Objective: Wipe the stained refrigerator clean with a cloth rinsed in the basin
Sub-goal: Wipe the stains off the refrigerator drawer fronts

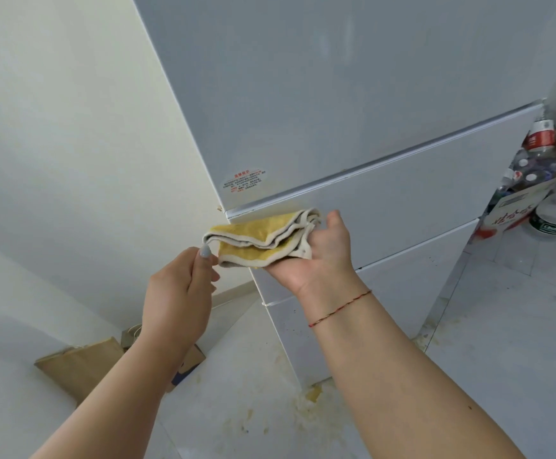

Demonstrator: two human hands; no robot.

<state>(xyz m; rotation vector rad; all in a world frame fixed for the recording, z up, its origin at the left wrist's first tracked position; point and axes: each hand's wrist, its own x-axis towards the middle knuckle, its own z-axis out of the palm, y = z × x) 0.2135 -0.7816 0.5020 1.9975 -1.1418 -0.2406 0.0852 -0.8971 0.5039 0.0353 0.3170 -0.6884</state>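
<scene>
A tall pale grey refrigerator (353, 104) fills the upper middle of the view, its corner edge turned toward the camera, with two horizontal seams dividing the front into an upper door and lower drawers. Small dark specks dot its lowest panel. To its left stands a cream wall (64, 127). Below lies a light tiled floor (502, 342), smeared with a yellowish stain (309, 402) at the foot of the refrigerator.

Right of the refrigerator, a heap of clear plastic bottles (548, 150) sits on the floor, a printed carton (512, 213) leaning among them. At the lower left, flattened brown cardboard (81, 366) rests against the wall.

The right hand (319, 256) is turned palm up just in front of the refrigerator's corner, near the upper seam; its fingers are hidden under the cloth, so how they lie cannot be told. A thin red string (339, 308) circles that wrist. On this palm rests the folded yellow cloth (260, 240) with grey-white edging, layered in several folds. The left hand (179, 289) pinches the cloth's left corner between thumb and fingers.

A round sticker (244, 185) with red print sits on the upper door just above the cloth.
</scene>
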